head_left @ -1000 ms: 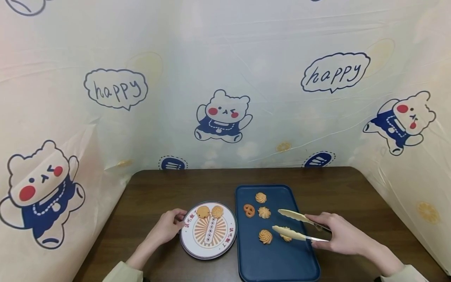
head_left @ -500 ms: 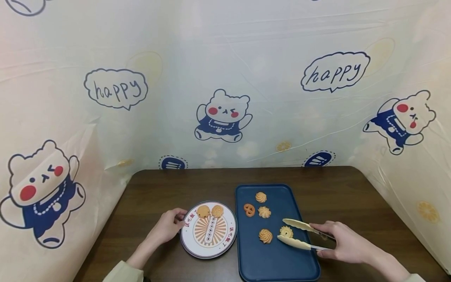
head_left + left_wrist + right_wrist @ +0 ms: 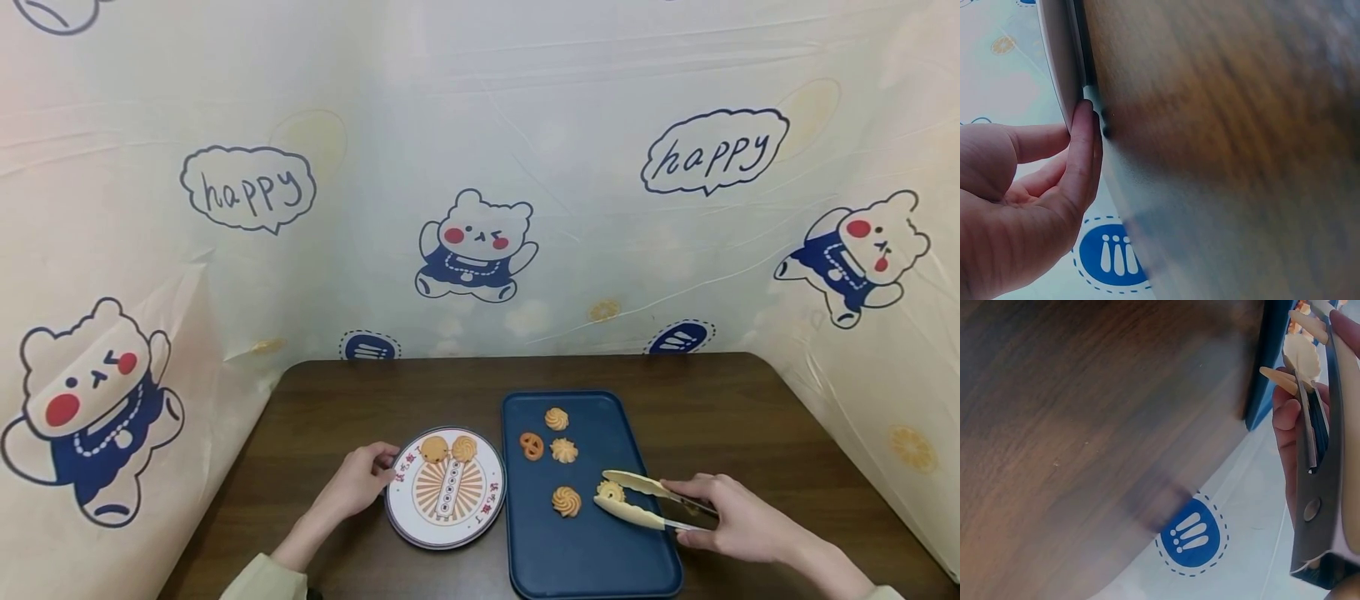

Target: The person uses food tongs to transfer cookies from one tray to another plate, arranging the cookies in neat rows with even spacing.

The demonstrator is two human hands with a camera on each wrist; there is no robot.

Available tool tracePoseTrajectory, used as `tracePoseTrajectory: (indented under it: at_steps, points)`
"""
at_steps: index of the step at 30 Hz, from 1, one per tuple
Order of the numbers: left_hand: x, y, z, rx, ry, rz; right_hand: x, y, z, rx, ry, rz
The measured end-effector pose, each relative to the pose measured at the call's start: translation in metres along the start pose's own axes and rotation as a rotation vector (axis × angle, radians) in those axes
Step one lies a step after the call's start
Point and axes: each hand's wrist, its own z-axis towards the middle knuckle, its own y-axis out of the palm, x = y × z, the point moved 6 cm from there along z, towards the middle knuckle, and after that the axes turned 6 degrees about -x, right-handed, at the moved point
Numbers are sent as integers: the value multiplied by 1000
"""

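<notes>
Tongs (image 3: pixel 647 517) are being gripped by the right hand (image 3: pixel 741 518), and ahead of that grip a cookie (image 3: pixel 611 491) on a blue tray (image 3: pixel 585 562) is being flanked by both tong tips, contact being unclear. Left of that grip, three more cookies (image 3: pixel 566 502) and a pretzel (image 3: pixel 532 447) are being held there. A plate (image 3: pixel 446 534) bearing two cookies (image 3: pixel 464 449) is being pinched at its rim by the left hand (image 3: pixel 360 480).
</notes>
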Motion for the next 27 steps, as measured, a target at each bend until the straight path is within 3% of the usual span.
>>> tracePoseTrajectory:
  at_steps: [20,27]
  points:
    - [0,1,0,0,-2,-5,-6,-7,3,25,-74,22]
    - [-1,0,0,-6,-11,-11,-13,-15,10,61,-113,-22]
